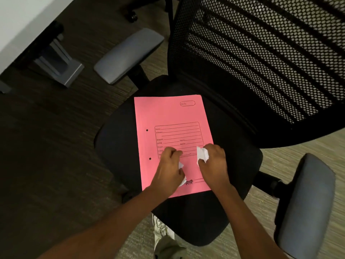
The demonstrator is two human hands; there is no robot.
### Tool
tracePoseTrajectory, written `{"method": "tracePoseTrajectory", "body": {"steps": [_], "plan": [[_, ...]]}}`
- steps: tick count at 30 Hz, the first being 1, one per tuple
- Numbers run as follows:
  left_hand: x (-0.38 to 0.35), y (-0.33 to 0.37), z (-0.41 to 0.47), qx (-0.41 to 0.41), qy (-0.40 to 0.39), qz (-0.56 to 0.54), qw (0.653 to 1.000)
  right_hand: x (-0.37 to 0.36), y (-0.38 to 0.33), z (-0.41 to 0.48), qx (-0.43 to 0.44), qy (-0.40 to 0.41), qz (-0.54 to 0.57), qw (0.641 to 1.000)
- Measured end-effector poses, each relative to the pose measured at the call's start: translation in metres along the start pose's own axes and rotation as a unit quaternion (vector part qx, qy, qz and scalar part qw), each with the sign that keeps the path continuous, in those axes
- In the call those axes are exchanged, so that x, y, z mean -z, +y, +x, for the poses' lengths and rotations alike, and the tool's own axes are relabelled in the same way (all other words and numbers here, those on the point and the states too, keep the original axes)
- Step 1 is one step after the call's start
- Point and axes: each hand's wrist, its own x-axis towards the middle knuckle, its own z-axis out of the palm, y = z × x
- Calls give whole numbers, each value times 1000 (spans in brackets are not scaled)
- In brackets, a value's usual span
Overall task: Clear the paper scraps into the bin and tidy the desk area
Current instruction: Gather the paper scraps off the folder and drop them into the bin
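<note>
A pink file folder [171,116] lies flat on the black seat of an office chair [115,139]. Both of my hands rest over the folder's near half. My right hand [214,161] is closed around a crumpled white paper scrap [202,155] that sticks out past the fingers. My left hand [169,169] is curled on white paper scraps [181,166]; only slivers show beside and under the palm. No bin is in view.
The chair's black mesh backrest [261,62] rises at the upper right. Grey armrests stand at the upper left [128,55] and lower right [306,202]. A white desk edge [22,21] and its grey metal foot [59,64] sit at the far left, over carpet. My shoe [162,228] shows below the seat.
</note>
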Motion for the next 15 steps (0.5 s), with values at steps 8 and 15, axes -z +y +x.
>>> {"method": "tracePoseTrajectory", "body": {"steps": [8,15], "plan": [[-11,-11,-31,-94,-70,146,982,-12,2,-23,-19,-23,-67,997],[-23,-25,-39,-102,-123,263,951,-19,2,-17,14,-71,-165,984]]}}
